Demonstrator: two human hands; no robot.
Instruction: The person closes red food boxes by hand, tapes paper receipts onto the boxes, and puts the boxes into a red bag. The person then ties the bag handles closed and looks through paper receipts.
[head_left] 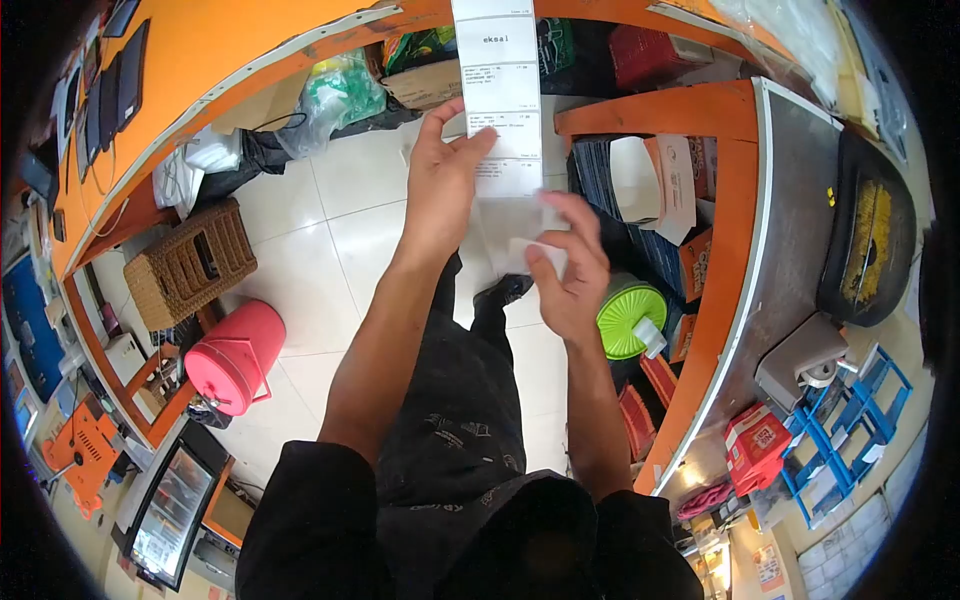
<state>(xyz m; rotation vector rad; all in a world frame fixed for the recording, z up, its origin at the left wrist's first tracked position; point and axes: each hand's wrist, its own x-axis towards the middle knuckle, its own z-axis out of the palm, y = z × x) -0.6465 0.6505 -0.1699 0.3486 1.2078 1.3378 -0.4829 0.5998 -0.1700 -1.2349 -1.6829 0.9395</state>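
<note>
White printed label strip (pixel 500 85) in left hand (pixel 440 185), pinched between thumb and fingers. At right hand (pixel 575 275): holds fingers part-curled and apart, motion-blurred, near strip's lower end; pale scrap (pixel 519 252) by thumb, cannot tell if pinched. Progress, judged partway: done, printing; not divided, several sections in one length; detachment of scrap unconfirmed. Outward: tiled floor (pixel 300 240) below; wicker basket (pixel 195 262) and pink drink cooler (pixel 218 377) to left; lime-green ridged lid (pixel 622 318) to right.
</note>
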